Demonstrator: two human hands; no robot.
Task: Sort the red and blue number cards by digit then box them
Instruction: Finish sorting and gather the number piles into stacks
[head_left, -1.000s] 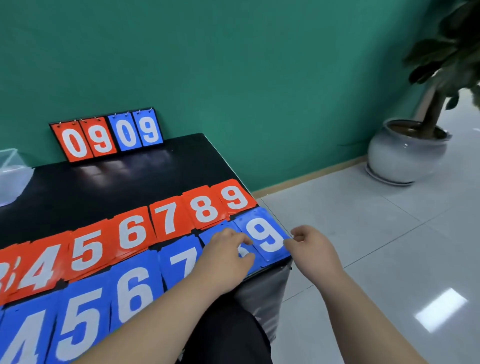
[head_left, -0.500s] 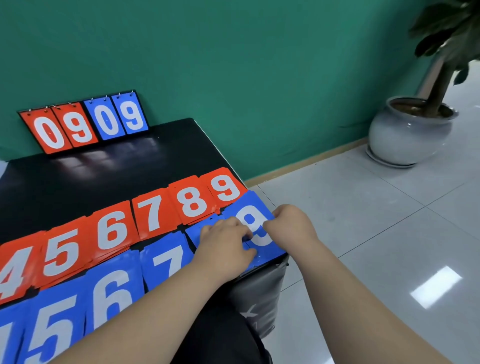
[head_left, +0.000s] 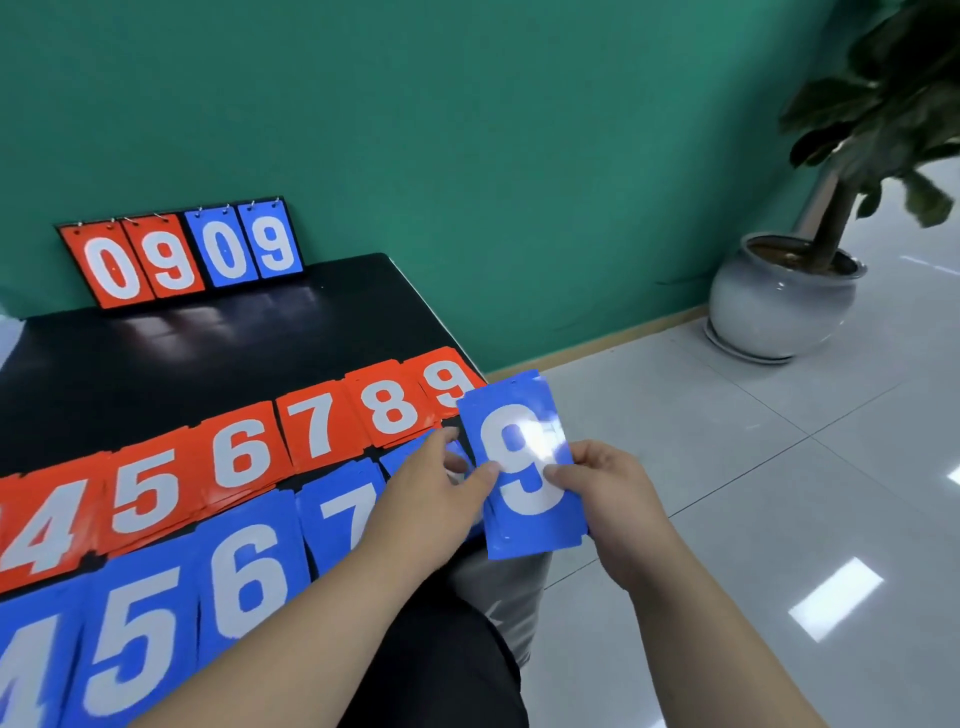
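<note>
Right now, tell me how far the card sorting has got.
Done: the red cards lie in digit order, 4 to 9, and the blue row reads 4 to 7 on the table. In hand: the left hand and right hand hold the blue 9 card up above the row's end. Left: boxing; nothing in view is boxed.
</note>
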